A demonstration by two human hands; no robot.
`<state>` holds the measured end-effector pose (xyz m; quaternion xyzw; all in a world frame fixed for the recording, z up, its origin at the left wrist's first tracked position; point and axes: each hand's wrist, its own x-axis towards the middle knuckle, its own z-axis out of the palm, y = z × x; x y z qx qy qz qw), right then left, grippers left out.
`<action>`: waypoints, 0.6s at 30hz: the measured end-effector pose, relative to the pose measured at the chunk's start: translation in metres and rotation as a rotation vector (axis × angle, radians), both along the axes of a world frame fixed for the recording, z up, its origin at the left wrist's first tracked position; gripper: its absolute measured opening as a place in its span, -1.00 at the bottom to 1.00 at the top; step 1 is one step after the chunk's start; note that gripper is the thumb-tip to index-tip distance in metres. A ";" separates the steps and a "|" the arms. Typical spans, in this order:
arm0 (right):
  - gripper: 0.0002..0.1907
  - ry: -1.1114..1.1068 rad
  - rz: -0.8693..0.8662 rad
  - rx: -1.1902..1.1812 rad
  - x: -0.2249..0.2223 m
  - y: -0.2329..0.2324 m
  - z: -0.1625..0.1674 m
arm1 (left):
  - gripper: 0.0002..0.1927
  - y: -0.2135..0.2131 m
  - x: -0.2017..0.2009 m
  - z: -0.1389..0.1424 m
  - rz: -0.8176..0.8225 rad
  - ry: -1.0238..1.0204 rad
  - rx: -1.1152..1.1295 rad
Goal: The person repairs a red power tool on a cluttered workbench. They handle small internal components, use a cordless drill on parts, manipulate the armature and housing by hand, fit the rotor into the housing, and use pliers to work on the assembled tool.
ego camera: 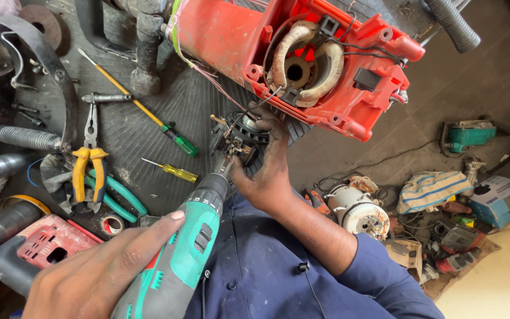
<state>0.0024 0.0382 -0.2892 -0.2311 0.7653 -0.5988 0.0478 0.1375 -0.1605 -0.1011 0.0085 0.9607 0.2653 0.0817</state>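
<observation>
My left hand point(90, 277) grips a green and black cordless drill point(178, 254) at the lower left, its bit pointing up into a small black electrical part point(240, 139). My right hand point(270, 171) holds that part steady from the right, fingers wrapped around it on the dark ribbed mat point(143, 118). Just above them lies a large red power tool housing point(225, 35), open at its end. Inside it sits a stator with pale windings point(308, 56) and thin black wires.
On the mat to the left lie yellow-handled pliers point(87, 159), green-handled pliers point(119, 198), a green-handled screwdriver point(178, 142) and a small yellow screwdriver point(175, 171). A red vented cover point(51, 242) sits lower left. Motor parts point(358, 210), a blue box point(497, 198) and a green tool point(467, 134) crowd the floor at right.
</observation>
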 end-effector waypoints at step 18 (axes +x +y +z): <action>-0.29 0.056 -0.038 0.090 0.008 0.014 -0.005 | -0.24 -0.021 0.045 -0.041 0.493 -0.090 0.438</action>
